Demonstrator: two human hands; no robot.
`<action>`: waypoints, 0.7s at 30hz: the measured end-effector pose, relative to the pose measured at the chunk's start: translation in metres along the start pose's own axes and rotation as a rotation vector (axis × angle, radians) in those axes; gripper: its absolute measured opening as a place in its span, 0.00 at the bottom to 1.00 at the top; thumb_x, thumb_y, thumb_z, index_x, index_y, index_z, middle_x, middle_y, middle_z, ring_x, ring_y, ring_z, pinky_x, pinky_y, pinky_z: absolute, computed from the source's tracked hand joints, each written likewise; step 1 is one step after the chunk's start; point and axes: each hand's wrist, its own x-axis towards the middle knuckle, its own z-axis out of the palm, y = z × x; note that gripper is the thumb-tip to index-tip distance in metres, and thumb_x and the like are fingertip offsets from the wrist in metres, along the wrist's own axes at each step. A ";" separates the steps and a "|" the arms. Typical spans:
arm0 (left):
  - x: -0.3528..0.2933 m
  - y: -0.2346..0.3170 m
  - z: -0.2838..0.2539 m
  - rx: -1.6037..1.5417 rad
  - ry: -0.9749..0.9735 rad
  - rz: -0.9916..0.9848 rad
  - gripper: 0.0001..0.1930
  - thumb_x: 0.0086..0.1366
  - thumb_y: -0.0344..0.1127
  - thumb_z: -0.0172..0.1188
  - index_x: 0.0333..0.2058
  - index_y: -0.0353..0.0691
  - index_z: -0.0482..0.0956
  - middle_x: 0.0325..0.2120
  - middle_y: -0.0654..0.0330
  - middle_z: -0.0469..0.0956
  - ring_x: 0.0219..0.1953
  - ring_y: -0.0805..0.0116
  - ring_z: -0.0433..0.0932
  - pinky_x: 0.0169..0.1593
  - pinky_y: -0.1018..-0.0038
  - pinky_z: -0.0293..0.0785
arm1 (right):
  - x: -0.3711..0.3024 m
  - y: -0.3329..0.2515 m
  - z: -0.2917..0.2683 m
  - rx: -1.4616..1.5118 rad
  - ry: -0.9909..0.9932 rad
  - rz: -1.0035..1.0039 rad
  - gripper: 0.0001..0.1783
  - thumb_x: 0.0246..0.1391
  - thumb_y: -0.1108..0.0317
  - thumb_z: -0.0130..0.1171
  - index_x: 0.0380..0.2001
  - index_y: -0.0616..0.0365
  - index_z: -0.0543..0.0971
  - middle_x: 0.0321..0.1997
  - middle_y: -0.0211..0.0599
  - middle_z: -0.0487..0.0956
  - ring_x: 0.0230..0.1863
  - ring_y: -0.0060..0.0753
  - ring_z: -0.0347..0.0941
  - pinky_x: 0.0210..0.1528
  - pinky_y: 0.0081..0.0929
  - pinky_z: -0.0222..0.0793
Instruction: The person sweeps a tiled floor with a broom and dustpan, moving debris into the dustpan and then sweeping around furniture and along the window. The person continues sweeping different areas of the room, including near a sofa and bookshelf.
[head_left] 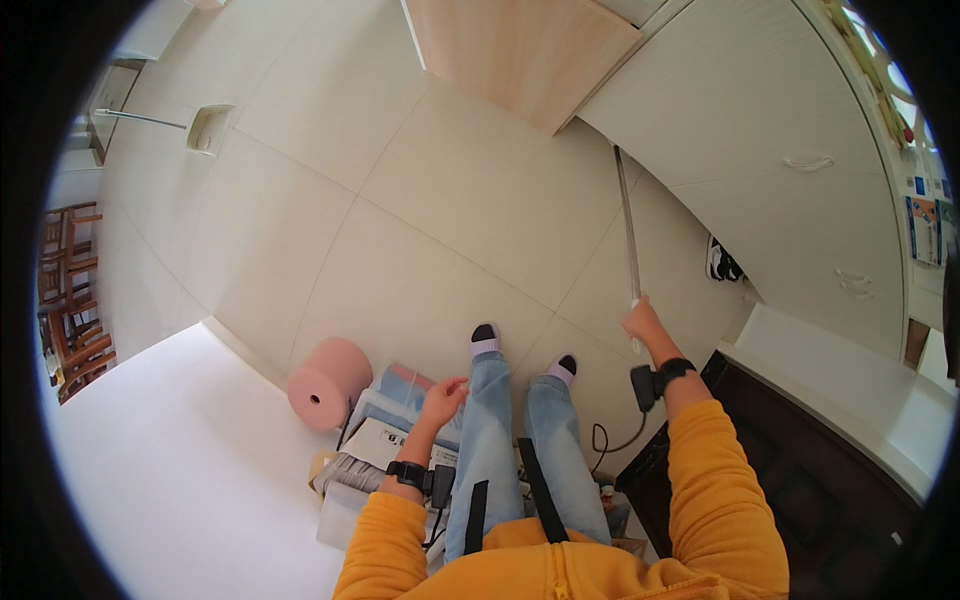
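Note:
My right hand is closed round the light-coloured grip end of a long, thin metal pole. The pole slants away over the tiled floor, and its far end is hidden at the bottom edge of the white cabinet. Whatever is fixed to that end cannot be seen. My left hand hangs empty beside my left knee, its fingers loosely bent and apart. It is above a pile of flat packages, without visibly gripping any of them.
A pink roll stands left of my feet, near a white surface. At the far left lies a beige dustpan-like piece with a long handle. A wooden panel, black-and-white shoes and a dark door are around me.

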 end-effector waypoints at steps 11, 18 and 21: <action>0.030 0.067 0.041 0.106 -0.120 0.188 0.14 0.51 0.34 0.48 0.37 0.36 0.69 0.27 0.59 0.73 0.29 0.73 0.71 0.34 0.78 0.66 | -0.215 0.057 -0.097 0.289 -0.315 0.089 0.19 0.34 0.77 0.49 0.35 0.61 0.60 0.11 0.36 0.63 0.05 0.26 0.59 0.06 0.25 0.56; 0.001 0.176 0.220 -0.287 -0.825 -0.246 0.26 0.52 0.51 0.48 0.45 0.40 0.59 0.35 0.60 0.68 0.34 0.70 0.68 0.36 0.75 0.66 | -0.295 0.032 -0.074 0.798 -0.351 0.347 0.10 0.38 0.75 0.48 0.28 0.58 0.63 0.11 0.31 0.63 0.07 0.23 0.58 0.07 0.20 0.55; -0.004 0.183 0.284 -0.556 -0.783 -0.347 0.19 0.50 0.46 0.51 0.34 0.36 0.65 0.26 0.57 0.70 0.29 0.66 0.69 0.29 0.73 0.67 | -0.275 0.019 -0.075 0.894 -0.414 0.363 0.06 0.37 0.75 0.48 0.23 0.58 0.63 0.11 0.31 0.63 0.09 0.22 0.58 0.09 0.20 0.57</action>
